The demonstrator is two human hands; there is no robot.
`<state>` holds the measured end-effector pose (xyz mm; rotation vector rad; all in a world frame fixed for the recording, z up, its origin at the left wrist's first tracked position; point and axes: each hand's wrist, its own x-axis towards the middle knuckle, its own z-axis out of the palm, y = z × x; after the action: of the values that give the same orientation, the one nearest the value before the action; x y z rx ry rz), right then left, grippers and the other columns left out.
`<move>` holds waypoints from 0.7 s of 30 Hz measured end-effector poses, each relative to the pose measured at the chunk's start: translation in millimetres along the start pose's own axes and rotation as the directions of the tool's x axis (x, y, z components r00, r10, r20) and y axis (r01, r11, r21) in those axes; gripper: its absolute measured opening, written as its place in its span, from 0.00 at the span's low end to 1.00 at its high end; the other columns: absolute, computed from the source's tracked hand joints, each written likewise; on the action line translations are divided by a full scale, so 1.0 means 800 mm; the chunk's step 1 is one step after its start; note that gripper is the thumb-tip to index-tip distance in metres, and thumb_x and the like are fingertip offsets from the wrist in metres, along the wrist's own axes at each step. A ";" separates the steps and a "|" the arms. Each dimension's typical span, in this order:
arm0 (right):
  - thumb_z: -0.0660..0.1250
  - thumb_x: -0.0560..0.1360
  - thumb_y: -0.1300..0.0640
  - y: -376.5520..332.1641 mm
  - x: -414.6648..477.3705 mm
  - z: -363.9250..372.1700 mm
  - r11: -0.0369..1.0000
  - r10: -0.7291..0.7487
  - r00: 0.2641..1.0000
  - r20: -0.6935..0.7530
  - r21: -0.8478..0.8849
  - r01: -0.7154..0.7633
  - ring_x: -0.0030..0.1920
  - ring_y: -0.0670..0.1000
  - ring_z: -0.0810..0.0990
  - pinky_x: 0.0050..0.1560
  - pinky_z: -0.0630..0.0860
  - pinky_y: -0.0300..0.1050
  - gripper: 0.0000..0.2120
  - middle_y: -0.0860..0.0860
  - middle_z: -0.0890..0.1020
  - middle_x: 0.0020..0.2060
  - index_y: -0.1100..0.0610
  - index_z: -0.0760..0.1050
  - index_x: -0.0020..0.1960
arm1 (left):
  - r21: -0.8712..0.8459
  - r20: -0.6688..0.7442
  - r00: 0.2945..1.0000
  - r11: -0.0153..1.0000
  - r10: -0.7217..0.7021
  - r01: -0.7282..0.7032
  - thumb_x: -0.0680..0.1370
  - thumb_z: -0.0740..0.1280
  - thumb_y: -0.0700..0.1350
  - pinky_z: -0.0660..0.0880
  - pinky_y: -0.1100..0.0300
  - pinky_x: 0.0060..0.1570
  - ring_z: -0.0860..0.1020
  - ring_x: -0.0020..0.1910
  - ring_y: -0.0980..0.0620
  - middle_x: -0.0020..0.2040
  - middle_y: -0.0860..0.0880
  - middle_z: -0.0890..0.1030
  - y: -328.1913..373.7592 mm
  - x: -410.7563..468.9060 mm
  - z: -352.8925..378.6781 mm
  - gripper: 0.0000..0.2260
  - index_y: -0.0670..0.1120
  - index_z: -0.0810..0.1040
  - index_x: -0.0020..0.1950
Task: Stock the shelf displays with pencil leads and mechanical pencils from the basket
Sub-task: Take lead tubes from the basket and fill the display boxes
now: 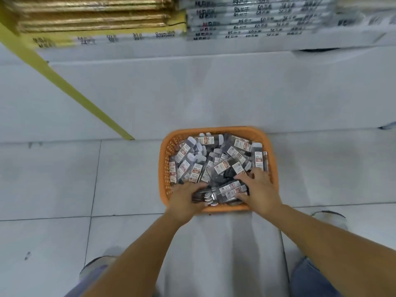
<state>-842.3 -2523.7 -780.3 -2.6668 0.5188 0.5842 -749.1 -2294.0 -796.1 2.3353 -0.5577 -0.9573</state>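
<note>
Head view, looking straight down. Orange basket (214, 130) sits on the pale floor tiles (53, 179) at centre frame, just below the white shelf base (192, 93). It is heaped with lead packs (214, 163), small clear cases with white and red labels, lying at all angles. Whether any mechanical pencils are mixed in cannot be told. Both hands are in the near edge of the basket. Left hand (186, 198), lower centre-left, has its fingers curled over a clump of packs against the near rim. Right hand (257, 189), lower centre-right, has its fingers spread and bent over the pile and its thumb hooked under several labelled packs, gripping them. The two hands face each other with the clump between them. A yellow strip (64, 82) runs diagonally from upper left down to the floor. Gold-edged stacks (92, 16) fill the upper left, and stacked white boxes (257, 18) with blurred print fill the upper right. Blue-jeaned knees (310, 279) and a shoe (330, 217) show at the bottom.
</note>
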 end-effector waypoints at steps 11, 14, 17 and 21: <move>0.75 0.70 0.49 -0.012 0.006 -0.003 0.980 0.067 0.997 0.033 0.188 -0.072 0.47 0.48 0.73 0.39 0.66 0.40 0.17 0.46 0.74 0.49 0.43 0.68 0.50 | 0.417 -0.053 0.997 0.906 -0.057 0.074 0.79 0.61 0.66 0.60 0.51 0.70 0.65 0.73 0.48 0.74 0.55 0.68 0.006 -0.001 0.002 0.23 0.63 0.69 0.73; 0.76 0.70 0.53 -0.009 0.009 -0.002 0.937 0.084 0.993 0.085 0.331 -0.107 0.47 0.49 0.75 0.37 0.66 0.37 0.17 0.48 0.74 0.54 0.44 0.69 0.50 | 0.329 -0.014 1.000 0.944 0.001 0.003 0.78 0.66 0.63 0.66 0.53 0.68 0.70 0.68 0.50 0.68 0.53 0.72 -0.004 0.002 0.002 0.21 0.60 0.74 0.69; 0.77 0.69 0.58 -0.005 0.006 -0.004 0.875 0.093 0.992 0.080 0.469 -0.120 0.53 0.50 0.76 0.47 0.69 0.40 0.18 0.51 0.77 0.57 0.45 0.72 0.52 | 0.220 0.010 0.998 0.974 0.060 -0.061 0.76 0.72 0.56 0.70 0.54 0.64 0.74 0.63 0.49 0.62 0.52 0.77 -0.011 0.007 -0.006 0.19 0.56 0.78 0.66; 0.76 0.70 0.58 -0.005 0.006 -0.017 0.824 0.092 0.994 0.056 0.556 -0.108 0.56 0.48 0.75 0.52 0.71 0.42 0.17 0.49 0.77 0.58 0.42 0.76 0.53 | 0.144 0.057 0.996 0.987 0.066 -0.073 0.74 0.75 0.50 0.73 0.52 0.62 0.76 0.59 0.49 0.57 0.51 0.83 -0.018 0.018 -0.012 0.19 0.54 0.80 0.65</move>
<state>-832.3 -2527.1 -769.8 -2.0787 0.7023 0.4121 -730.3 -2287.9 -806.3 2.4072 -0.7487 -0.9772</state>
